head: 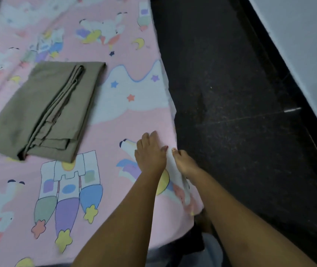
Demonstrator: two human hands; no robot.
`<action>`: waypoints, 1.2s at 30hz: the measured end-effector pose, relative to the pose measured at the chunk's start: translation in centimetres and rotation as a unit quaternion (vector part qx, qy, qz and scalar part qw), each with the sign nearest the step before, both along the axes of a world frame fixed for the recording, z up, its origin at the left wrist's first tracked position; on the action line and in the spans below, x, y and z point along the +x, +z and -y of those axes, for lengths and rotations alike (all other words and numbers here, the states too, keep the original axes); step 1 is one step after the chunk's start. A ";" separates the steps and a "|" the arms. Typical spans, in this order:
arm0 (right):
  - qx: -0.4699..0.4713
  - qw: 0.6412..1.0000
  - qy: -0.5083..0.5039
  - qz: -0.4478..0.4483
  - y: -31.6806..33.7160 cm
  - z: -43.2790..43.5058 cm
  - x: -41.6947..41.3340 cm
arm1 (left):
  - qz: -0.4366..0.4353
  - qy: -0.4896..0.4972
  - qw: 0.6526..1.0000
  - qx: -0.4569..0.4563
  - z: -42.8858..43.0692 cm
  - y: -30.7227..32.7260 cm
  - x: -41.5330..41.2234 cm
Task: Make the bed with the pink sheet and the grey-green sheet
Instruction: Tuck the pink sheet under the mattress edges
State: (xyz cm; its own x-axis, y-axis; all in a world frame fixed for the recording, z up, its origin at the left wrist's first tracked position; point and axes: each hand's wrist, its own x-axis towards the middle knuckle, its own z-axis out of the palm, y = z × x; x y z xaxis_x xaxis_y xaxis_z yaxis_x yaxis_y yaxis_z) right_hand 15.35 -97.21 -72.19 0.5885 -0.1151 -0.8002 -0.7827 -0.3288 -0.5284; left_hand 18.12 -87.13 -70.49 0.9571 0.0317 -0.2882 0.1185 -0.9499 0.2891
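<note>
Starts at the left with the pink sheet (115, 130), spread over the bed (173, 112) and running out of view at the left and bottom edges. Shows cartoon rockets, clouds, stars and moons in pastel print. Lies mostly smooth, with soft creases toward the top left.

Carries on its left half the grey-green sheet (45, 110), folded into a flat rectangle set at a slant. Shows layered hems running down the middle and a stepped stack of edges at the lower end. Rests wholly on the pink sheet, away from every bed edge and well apart from both hands. Leaves a broad band of open pink cloth between the folded rectangle and the right rim of the bed.

Further right, left hand (150, 151) palm down near the rim, fingers straight and slightly spread, pressing flat on the pink sheet. Just beside it, a pale strip of the sheet's underside turned up between the two hands. Right hand (183, 163) at the very edge, thumb on top of that turned-up strip, remaining fingers tucked out of sight beneath it, pinching the pink sheet's border.

Beyond the rim, a wide stretch of dark speckled floor (231, 93) alongside the bed. Bounded at far right by a pale wall (308, 45) slanting from the top down to the lower right.
</note>
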 end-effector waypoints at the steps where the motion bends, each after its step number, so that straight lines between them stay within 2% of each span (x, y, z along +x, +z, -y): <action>1: 0.005 1.000 0.003 0.011 -0.5 0.2 1.2 | -0.018 0.008 1.000 0.002 0.4 -0.7 1.0; 5: -0.056 0.990 0.054 0.115 -1.9 1.3 5.9 | -0.052 -0.003 0.999 0.014 2.4 -2.5 4.9; 9: -0.065 0.981 0.101 0.154 -2.2 2.4 6.7 | -0.029 0.022 0.999 0.038 3.2 -3.1 5.7; 12: -0.041 0.983 0.129 0.122 -2.7 3.9 6.4 | -0.016 0.032 0.998 0.050 4.2 -2.9 5.4; 15: -0.033 0.984 0.154 0.081 -3.1 5.1 6.0 | -0.046 0.020 0.998 0.026 5.6 -2.3 6.3; 20: 0.014 0.979 0.202 -0.002 -2.5 6.1 8.5 | -0.076 0.004 0.996 0.052 5.6 -1.4 10.8; 25: 0.038 0.996 0.076 0.001 -2.1 8.7 15.0 | -0.096 0.010 0.995 0.040 6.4 -1.3 14.6; 29: 0.135 0.990 -0.043 -0.015 -1.2 7.6 22.6 | -0.106 0.036 0.993 0.029 7.5 -0.9 16.8; 32: 0.183 0.979 -0.079 -0.040 -1.3 5.4 28.2 | -0.103 0.037 0.993 0.033 7.8 -0.6 20.0; 36: 0.157 0.982 -0.069 -0.081 -3.1 4.8 33.2 | -0.122 0.038 0.992 0.023 8.6 -1.4 24.8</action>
